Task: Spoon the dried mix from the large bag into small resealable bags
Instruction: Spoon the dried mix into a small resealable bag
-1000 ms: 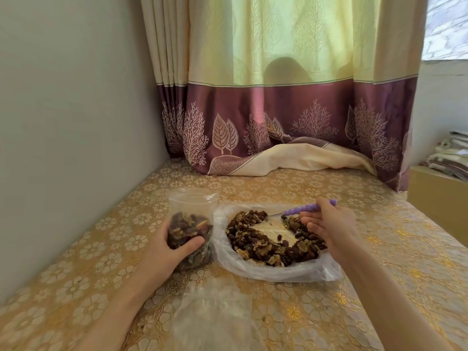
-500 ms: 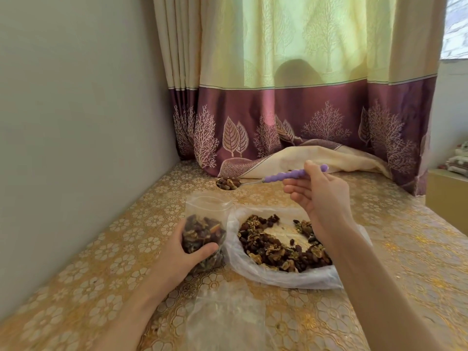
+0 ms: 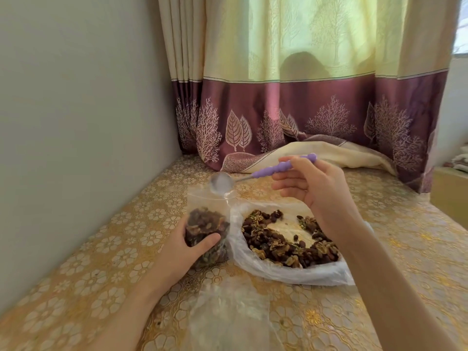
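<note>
Emptied since half a second ago: spoon bowl bare, tipped over small bag mouth, handle running right, pinched by right hand. Left hand gripping small bag upright beside large bag on tablecloth; empty bags nearest camera, curtain behind.

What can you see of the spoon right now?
The spoon has a bumpy lilac handle, plastic by its look, and a thin metal neck to a round, shiny bowl. The bowl looks empty, slightly blurred, tipped at the open mouth of the small bag. The right hand pinches the handle near its far end, holding it roughly level above the table.
</note>
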Tool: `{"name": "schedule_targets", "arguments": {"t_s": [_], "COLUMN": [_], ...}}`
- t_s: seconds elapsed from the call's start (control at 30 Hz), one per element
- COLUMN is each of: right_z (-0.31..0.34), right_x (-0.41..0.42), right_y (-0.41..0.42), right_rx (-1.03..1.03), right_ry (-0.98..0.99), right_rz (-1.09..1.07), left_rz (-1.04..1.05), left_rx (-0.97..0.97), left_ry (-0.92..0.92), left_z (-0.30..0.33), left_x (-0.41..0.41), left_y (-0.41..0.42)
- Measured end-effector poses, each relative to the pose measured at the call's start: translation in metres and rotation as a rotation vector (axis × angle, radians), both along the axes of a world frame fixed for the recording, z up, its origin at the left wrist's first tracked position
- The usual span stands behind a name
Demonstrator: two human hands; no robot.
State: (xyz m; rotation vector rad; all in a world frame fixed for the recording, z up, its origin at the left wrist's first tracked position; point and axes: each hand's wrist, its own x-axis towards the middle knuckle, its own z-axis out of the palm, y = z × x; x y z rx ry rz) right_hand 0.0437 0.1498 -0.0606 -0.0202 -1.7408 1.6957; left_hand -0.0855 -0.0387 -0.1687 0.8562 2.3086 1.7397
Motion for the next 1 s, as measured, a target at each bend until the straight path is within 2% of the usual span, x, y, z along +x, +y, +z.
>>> {"name": "schedule_targets", "arguments": {"t_s": [0.13,0.27,0.53,0.67,1.0], "right_z": [-0.006,-0.028,-0.055,-0.06,-0.067], "right_x": [0.002,0.006,0.009,0.005,-0.006], "right_y": [0.021,0.05,0.073,0.073,0.086], "right_rx": [-0.079,0.198,0.292,0.247,-0.014], "right_ry": [0.046,-0.055,-0.197,-0.197,-0.353], "right_rz": [-0.231,-0.553,-0.772,-0.801,-0.55], "left_rz": [0.003,0.007,0.025,0.03,0.068], "left_rx": [-0.001,-0.003,-0.005,-0.008,-0.061], "left_ry": [0.006,0.003,0.037,0.041,0.054], "left_z": [0.0,-0.001,0.0,0.0,0.003], "left_x": [0.001,0.0,0.001,0.002,0.004], "left_y": [0.0,0.001,0.001,0.001,0.001]}}
